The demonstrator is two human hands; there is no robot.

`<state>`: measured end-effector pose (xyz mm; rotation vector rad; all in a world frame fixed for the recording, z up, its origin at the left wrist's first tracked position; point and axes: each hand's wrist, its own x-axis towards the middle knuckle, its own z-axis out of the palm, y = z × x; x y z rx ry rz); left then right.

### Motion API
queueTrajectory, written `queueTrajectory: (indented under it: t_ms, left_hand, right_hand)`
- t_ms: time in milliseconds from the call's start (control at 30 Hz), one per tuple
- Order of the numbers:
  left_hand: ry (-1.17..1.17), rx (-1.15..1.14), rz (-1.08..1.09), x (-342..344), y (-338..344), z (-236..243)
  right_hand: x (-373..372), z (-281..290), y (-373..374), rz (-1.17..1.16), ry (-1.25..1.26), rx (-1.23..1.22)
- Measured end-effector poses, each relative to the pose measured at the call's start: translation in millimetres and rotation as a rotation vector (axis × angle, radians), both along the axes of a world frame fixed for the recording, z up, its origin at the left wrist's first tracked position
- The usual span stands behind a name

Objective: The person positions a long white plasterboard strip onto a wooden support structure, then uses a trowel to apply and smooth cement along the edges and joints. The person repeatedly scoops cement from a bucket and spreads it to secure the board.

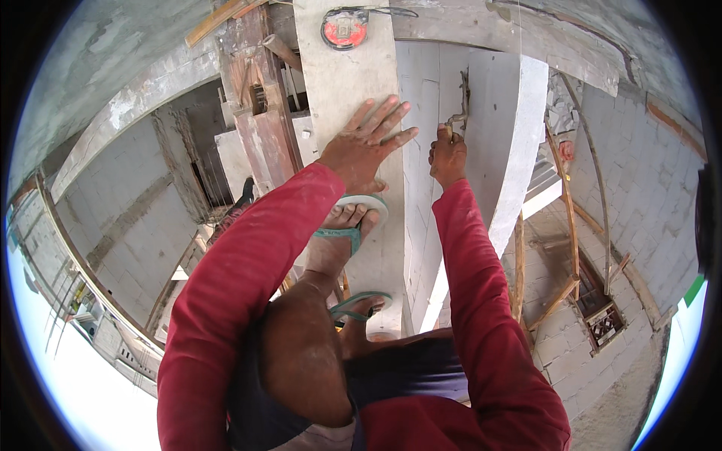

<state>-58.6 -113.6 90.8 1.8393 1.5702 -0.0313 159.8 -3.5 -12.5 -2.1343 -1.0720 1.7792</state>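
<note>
Nearest the camera, the person's bent knee and two feet in teal-strapped sandals [353, 218] rest on a pale plank [353, 83] that runs away along the top of the work. The left hand [366, 146] lies flat on that plank, fingers spread apart and holding nothing, apparently bracing the body. Just beyond and to its right, the right hand [449, 156] has its fingers clamped around the handle of a small metal trowel [459, 113], whose blade meets the mortar joint between pale wall blocks [492, 128]. The trowel looks light and stiff, best gripped at its handle as now; the wet mortar on it would likely be soft and quick to drop. Farther along the plank sits a round red tape measure [344, 28].
</note>
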Motion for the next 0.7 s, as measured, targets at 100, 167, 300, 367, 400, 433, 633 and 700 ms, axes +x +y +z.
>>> queueTrajectory:
  t_ms: [100,167,300,367,400,433,633,700]
  left_hand:
    - [-0.062,-0.002,0.0,-2,1,0]
    - [-0.068,0.013,0.01,-3,1,1]
    - [0.008,-0.012,0.001,-1,1,2]
    - [0.022,-0.007,-0.001,-1,1,2]
    - [0.016,-0.009,0.0,-1,1,2]
    - [0.003,-0.001,0.0,0,1,3]
    - [0.008,-0.037,-0.017,-1,2,3]
    - [0.027,-0.022,-0.022,-1,2,2]
  right_hand:
    - [-4,19,-1,0.049,0.062,0.147]
    - [0,33,-14,0.048,0.016,0.149]
    - [-1,35,-9,0.146,-0.068,0.015]
    - [-13,22,18,0.151,-0.012,-0.005]
    - [-13,21,28,0.16,0.003,-0.03]
    - [-9,23,32,0.124,0.017,-0.028]
    - [15,41,-36,0.013,-0.041,-0.004]
    - [16,34,-45,0.047,-0.085,-0.024]
